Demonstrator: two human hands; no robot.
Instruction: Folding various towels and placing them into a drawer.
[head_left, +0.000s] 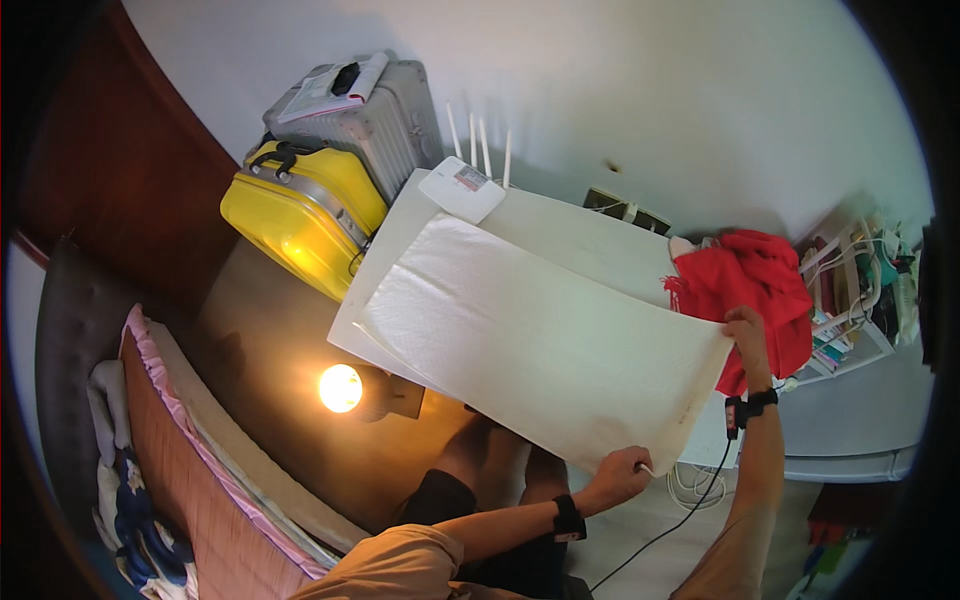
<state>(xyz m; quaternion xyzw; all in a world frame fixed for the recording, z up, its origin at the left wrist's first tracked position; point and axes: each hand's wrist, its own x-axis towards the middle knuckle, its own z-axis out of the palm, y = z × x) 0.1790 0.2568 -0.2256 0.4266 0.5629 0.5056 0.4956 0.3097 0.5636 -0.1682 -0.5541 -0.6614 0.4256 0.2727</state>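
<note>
A large white sheet (540, 337), perhaps a cloth or a thin mat, lies over a white table (600, 240). Its far left part is creased and rests on the tabletop. My left hand (624, 474) is closed around the near right corner, where a small white end shows at the fingers. The far right corner is pinched in my right hand (745, 330), beside a red fringed cloth (765, 277). Between my hands the right edge of the sheet looks taut and slightly raised. Both wrists wear black straps, and a black cable hangs from the right one.
A white router (462, 189) with upright antennas stands at the table's back left. Yellow (300, 214) and grey (397, 112) suitcases are beyond the left end. A lit lamp (342, 388) is near the front edge, a bed (217, 450) at lower left, a white rack (847, 315) at right.
</note>
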